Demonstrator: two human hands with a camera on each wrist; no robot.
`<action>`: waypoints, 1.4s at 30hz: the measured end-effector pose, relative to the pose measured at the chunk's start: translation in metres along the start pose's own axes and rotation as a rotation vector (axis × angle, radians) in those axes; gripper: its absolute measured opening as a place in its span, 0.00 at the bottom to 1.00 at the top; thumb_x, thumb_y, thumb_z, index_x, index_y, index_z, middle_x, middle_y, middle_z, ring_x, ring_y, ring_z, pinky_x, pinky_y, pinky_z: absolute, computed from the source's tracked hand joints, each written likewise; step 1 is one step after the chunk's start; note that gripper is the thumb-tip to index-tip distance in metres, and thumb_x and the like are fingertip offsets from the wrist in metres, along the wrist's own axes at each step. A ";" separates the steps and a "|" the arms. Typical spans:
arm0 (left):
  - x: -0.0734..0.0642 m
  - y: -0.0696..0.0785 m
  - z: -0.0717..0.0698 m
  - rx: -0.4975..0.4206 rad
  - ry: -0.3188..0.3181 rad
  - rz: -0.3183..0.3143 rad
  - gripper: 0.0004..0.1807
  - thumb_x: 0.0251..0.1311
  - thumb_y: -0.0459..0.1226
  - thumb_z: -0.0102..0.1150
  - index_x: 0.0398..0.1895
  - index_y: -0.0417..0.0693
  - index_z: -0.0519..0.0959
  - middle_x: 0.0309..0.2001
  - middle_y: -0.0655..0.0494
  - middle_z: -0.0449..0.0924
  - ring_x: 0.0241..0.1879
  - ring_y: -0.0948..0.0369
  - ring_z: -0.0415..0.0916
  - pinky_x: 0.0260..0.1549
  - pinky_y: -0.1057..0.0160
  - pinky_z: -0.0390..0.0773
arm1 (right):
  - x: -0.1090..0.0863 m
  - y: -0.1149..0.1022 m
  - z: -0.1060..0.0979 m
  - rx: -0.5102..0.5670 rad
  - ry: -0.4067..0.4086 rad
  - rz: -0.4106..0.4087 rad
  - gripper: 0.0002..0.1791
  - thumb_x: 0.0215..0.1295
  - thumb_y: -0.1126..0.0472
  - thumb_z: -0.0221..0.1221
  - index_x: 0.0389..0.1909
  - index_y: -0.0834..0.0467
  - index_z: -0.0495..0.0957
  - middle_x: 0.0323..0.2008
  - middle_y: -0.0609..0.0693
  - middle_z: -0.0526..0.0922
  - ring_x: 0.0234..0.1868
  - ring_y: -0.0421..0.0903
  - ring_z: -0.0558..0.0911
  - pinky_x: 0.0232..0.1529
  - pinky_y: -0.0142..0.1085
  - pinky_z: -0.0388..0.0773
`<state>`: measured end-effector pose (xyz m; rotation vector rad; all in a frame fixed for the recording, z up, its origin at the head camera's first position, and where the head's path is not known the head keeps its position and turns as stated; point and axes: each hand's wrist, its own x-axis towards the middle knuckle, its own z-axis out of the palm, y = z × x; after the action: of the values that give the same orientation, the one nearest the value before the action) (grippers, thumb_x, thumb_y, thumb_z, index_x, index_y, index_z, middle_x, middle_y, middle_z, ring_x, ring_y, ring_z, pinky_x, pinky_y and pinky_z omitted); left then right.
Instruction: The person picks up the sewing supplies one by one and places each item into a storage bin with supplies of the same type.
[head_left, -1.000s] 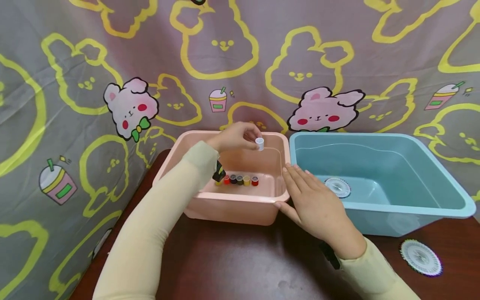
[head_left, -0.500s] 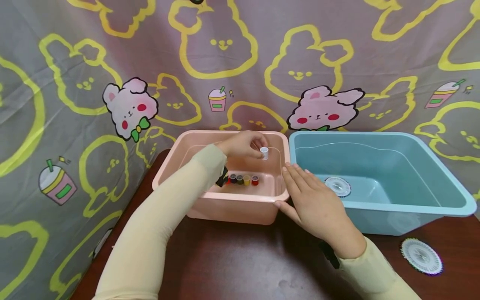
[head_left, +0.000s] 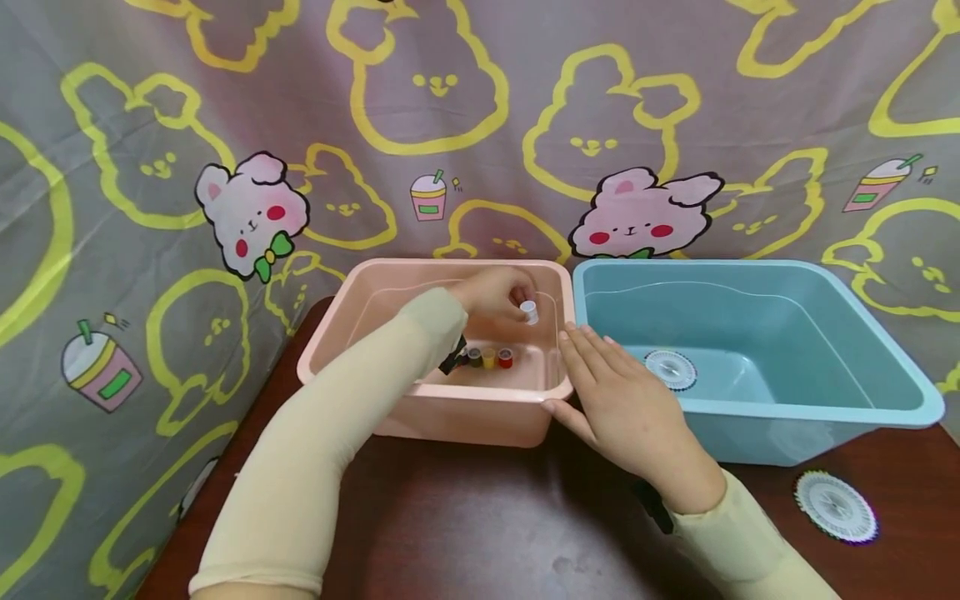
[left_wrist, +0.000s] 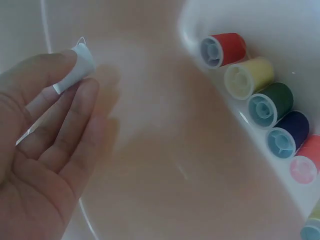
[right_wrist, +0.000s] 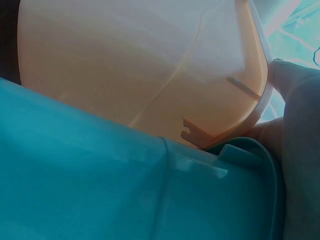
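My left hand (head_left: 497,292) reaches into the pink bin and pinches a white thread spool (head_left: 529,312) between thumb and fingers. In the left wrist view the white spool (left_wrist: 79,67) is tilted, a loose loop of thread at its top. On the bin floor lies a row of thread spools, among them a red spool (left_wrist: 231,48), a pale yellow spool (left_wrist: 250,77), a dark green spool (left_wrist: 271,104) and a navy spool (left_wrist: 290,132). My right hand (head_left: 630,408), fingers straight, rests on the adjoining rims of the pink bin (head_left: 465,425) and blue bin (head_left: 795,433).
One pin wheel (head_left: 671,370) lies inside the blue bin, and another pin wheel (head_left: 836,507) is on the dark wooden table (head_left: 480,517) at the right. A patterned curtain (head_left: 480,125) hangs close behind both bins.
My left hand has moved down and to the right inside the pink bin, carrying the white spool lower. The right hand has stayed on the rims.
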<state>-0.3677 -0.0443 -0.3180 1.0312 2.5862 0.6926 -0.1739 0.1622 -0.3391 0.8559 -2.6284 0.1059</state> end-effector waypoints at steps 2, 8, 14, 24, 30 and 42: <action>0.001 0.000 0.002 0.041 -0.010 -0.001 0.08 0.59 0.29 0.69 0.41 0.39 0.83 0.42 0.50 0.84 0.45 0.57 0.81 0.49 0.67 0.78 | 0.000 0.000 0.000 0.001 0.000 0.001 0.49 0.75 0.29 0.30 0.74 0.67 0.62 0.75 0.62 0.62 0.75 0.58 0.64 0.73 0.51 0.62; -0.002 0.004 0.006 0.128 -0.035 -0.056 0.07 0.60 0.32 0.69 0.39 0.46 0.82 0.39 0.55 0.82 0.41 0.60 0.78 0.45 0.66 0.79 | 0.002 -0.001 0.002 -0.009 0.037 -0.024 0.52 0.74 0.29 0.23 0.73 0.67 0.63 0.74 0.63 0.64 0.74 0.59 0.65 0.72 0.52 0.63; 0.000 0.003 0.013 0.224 -0.081 -0.062 0.06 0.59 0.34 0.71 0.38 0.46 0.83 0.37 0.56 0.82 0.38 0.61 0.77 0.41 0.66 0.79 | 0.003 -0.002 0.001 -0.010 0.046 -0.030 0.50 0.75 0.29 0.27 0.73 0.67 0.63 0.74 0.63 0.64 0.73 0.59 0.66 0.71 0.52 0.64; 0.009 -0.001 0.027 0.294 -0.155 -0.093 0.09 0.59 0.36 0.72 0.41 0.47 0.84 0.39 0.57 0.83 0.40 0.62 0.79 0.44 0.67 0.78 | 0.001 0.000 0.002 -0.001 0.024 -0.008 0.49 0.75 0.29 0.32 0.74 0.67 0.62 0.74 0.63 0.64 0.74 0.58 0.65 0.72 0.51 0.63; 0.014 -0.003 0.033 0.319 -0.192 -0.111 0.10 0.58 0.39 0.74 0.41 0.49 0.84 0.38 0.58 0.83 0.39 0.61 0.78 0.44 0.65 0.78 | 0.001 0.000 0.003 0.000 0.034 -0.010 0.48 0.76 0.30 0.34 0.74 0.67 0.63 0.74 0.63 0.64 0.74 0.58 0.65 0.72 0.51 0.63; 0.015 -0.001 0.038 0.297 -0.255 -0.161 0.12 0.59 0.38 0.73 0.44 0.49 0.84 0.38 0.59 0.83 0.38 0.61 0.78 0.41 0.65 0.79 | 0.001 -0.001 0.000 0.001 0.012 -0.002 0.44 0.74 0.35 0.48 0.74 0.66 0.62 0.74 0.62 0.64 0.74 0.58 0.65 0.72 0.51 0.63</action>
<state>-0.3637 -0.0218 -0.3521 0.9078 2.5533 0.1289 -0.1744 0.1607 -0.3389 0.8559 -2.6161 0.1108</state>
